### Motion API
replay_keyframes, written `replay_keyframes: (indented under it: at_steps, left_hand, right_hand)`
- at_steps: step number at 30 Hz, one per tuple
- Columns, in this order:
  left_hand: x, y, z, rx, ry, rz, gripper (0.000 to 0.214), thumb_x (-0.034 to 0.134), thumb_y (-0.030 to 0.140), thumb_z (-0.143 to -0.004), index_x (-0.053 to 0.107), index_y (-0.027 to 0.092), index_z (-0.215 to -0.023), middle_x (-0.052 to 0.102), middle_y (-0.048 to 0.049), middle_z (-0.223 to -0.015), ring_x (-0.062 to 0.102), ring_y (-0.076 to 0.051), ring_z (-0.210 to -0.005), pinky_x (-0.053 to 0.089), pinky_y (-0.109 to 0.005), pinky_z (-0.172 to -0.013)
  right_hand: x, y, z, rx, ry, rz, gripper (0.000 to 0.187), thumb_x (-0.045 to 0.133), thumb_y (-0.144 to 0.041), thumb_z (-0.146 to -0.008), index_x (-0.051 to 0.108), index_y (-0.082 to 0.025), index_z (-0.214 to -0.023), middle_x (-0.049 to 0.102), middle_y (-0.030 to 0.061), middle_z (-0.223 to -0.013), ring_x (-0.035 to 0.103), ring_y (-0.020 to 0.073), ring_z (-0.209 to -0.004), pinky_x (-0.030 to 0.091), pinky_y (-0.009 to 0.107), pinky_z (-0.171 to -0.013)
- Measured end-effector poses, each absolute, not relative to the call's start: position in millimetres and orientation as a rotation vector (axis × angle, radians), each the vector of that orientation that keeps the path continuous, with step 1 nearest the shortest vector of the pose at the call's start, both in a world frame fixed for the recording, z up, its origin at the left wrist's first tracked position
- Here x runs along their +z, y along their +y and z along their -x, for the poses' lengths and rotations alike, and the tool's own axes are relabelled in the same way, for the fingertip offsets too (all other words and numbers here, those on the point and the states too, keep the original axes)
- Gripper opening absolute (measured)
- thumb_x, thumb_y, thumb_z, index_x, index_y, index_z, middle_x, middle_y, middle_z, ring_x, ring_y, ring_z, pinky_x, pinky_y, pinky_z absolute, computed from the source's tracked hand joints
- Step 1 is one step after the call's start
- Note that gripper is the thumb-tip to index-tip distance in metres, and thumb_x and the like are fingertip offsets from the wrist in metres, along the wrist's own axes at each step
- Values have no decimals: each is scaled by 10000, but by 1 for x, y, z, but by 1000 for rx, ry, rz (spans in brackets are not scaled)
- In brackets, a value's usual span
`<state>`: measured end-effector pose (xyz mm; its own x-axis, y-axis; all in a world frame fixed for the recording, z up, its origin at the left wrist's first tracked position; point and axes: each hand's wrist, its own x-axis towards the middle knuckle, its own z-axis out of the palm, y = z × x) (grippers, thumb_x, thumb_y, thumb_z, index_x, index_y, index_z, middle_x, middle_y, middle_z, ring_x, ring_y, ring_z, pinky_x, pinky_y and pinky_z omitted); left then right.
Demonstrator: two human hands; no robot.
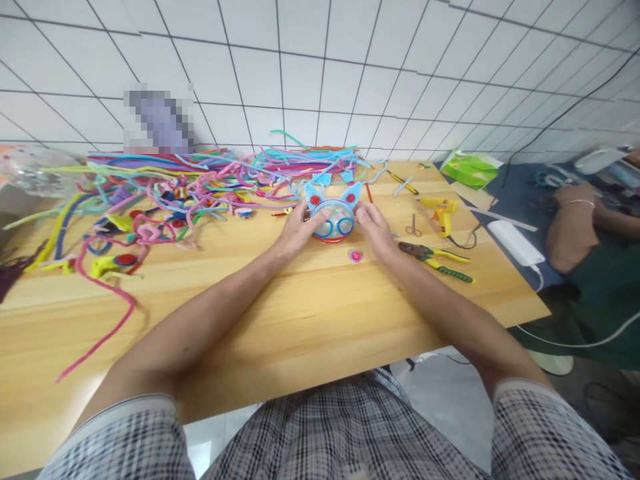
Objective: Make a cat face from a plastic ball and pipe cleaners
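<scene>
A clear ball (332, 224) with a cat-like face stands on the table in front of me. It has blue pointed ears with red round centres, two blue rings for eyes and a red band at its base. My left hand (298, 229) grips its left side, the thumb lying over the front. On the right side, my right hand (373, 228) is closed against the ball near the ear; its far fingers are partly hidden. A small pink and purple disc (355, 256) lies just below the ball.
Pipe cleaners (225, 177) in many colours are heaped along the wall. To the right lie scissors (413, 225), pliers (435, 259), a yellow glue gun (442, 215) and a yellow cutter (403, 182). Beyond a white power strip (515, 243), another person's arm (570, 227) rests at a blue table.
</scene>
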<state>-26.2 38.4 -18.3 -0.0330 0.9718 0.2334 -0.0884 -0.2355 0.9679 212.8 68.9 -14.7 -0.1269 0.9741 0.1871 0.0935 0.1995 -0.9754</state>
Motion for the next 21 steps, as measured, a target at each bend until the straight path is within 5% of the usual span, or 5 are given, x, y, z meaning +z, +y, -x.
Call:
replay_keyframes:
  at_steps: [3,7,11,18,21]
  left_hand:
    - [-22,36,25,1384,971,-1349,935,1064,905,-776,744,249,-1359,879,-139,-1349,855,-380,-1314,728,-491,-1132]
    - [-28,28,24,1316,1076,-1552,1194,1235,746,-581,689,223,-1504,806,-190,-1561,793,-454,-1510,643,-608,-1351]
    - [-30,26,25,1343,1183,-1569,1097,1216,664,-657,668,232,-1503,808,-171,-1561,794,-427,-1489,625,-600,-1365]
    - [-25,47,43,1696,1317,-1296,988,1196,620,-690,616,301,-1423,830,-110,-1470,828,-366,-1413,670,-539,-1305]
    - [-24,53,49,1724,1294,-1259,965,1192,679,-703,600,309,-1369,829,-104,-1449,831,-361,-1398,671,-531,-1298]
  right_hand:
    - [-15,59,-228,1129,-1511,1081,967,994,-1068,-758,821,-300,-1319,919,115,-1463,830,340,-1417,638,582,-1358]
    - [-17,48,-229,1199,-1527,1063,828,1048,-990,-764,825,-314,-1187,930,67,-1271,867,314,-1238,720,556,-1228]
    - [-9,48,-230,1162,-1525,1071,809,1011,-993,-785,837,-313,-1188,945,78,-1272,869,332,-1259,716,585,-1230]
    - [57,41,-316,367,-2115,1583,277,859,-478,-1022,862,-280,-1217,960,126,-1207,897,375,-1182,682,567,-1151]
    - [65,13,-356,63,-2278,2045,218,861,-459,-1062,847,-269,-1168,946,166,-1206,900,424,-1204,679,525,-1036]
